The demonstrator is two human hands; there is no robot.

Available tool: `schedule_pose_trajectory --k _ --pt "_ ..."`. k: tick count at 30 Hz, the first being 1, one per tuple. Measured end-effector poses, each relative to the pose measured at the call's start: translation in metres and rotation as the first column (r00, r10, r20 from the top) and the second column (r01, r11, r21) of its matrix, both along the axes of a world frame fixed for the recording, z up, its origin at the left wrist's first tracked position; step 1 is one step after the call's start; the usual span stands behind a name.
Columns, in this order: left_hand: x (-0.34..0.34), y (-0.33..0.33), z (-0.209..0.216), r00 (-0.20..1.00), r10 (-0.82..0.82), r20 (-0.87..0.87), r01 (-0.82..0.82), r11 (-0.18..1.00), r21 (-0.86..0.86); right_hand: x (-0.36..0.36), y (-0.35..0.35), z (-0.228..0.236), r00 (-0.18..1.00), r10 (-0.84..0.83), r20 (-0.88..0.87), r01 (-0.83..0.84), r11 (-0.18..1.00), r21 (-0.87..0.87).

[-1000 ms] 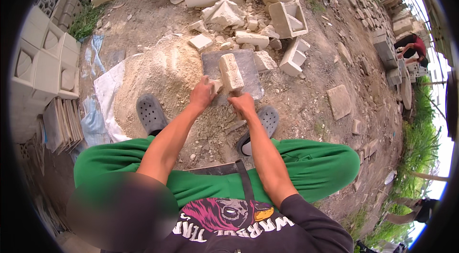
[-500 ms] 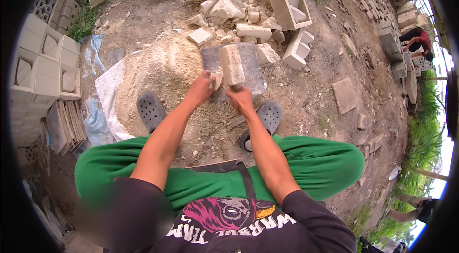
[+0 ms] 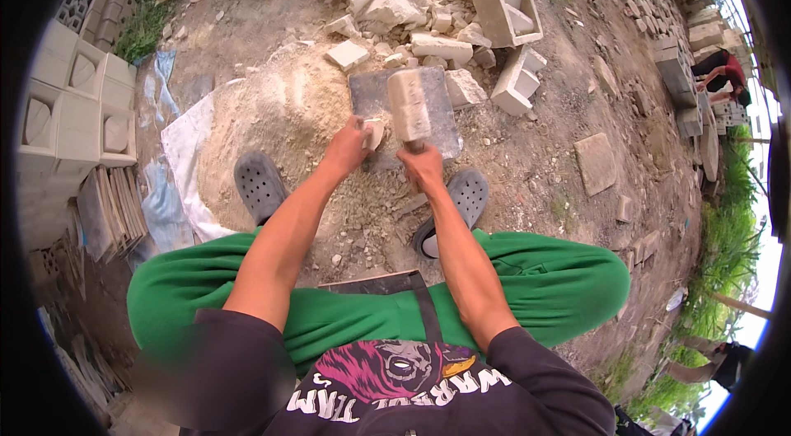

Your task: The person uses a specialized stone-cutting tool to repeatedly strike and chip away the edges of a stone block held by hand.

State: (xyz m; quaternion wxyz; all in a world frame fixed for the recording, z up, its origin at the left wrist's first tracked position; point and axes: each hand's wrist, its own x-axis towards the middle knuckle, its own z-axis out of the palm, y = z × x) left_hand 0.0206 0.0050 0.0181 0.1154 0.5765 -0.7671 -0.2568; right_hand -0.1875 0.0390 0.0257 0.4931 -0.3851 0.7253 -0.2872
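Green trousers (image 3: 544,281) are spreading at 4 and 8 o'clock below the hands, and grey shoes (image 3: 260,187) are resting ahead of them. The right hand (image 3: 422,167) is closing its fingers around the mallet's handle. The left hand (image 3: 349,146), at 9 o'clock from it, is pinching a pale chunk (image 3: 376,136) between thumb and fingers.

The mallet (image 3: 409,106) is pointing its head away from the body, its long axis running nearly 12 to 6, leaning slightly toward 11. Compared with half a second ago, a wider gap is showing between head and chunk, the mallet sitting a little more toward 3 o'clock over the slab (image 3: 367,96). Its head is lying just beyond the right fingers, at 12 o'clock, and at about 1 o'clock from the left ones; whether it is touching the slab, I cannot tell.

A heap of grit (image 3: 280,114) is spreading at 10 o'clock. Farther out, rubble (image 3: 391,6) is lying at 12, and another person (image 3: 728,73) is bending at 2.
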Motion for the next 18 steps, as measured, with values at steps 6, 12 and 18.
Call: schedule_pose_trajectory --k 6,12,18 --pt "0.003 0.003 -0.001 0.999 -0.004 -0.033 0.004 1.0 0.005 0.008 -0.008 0.01 0.988 0.026 -0.152 -0.05 0.986 -0.159" --pt "-0.003 -0.002 -0.002 1.0 -0.025 0.003 0.025 1.0 0.008 0.007 0.02 -0.055 1.0 0.015 0.022 -0.013 0.997 -0.078" --pt "-0.002 0.002 0.003 1.0 -0.001 0.018 0.0 1.0 0.024 0.011 -0.002 -0.001 0.987 -0.011 -0.161 -0.01 0.992 -0.127"
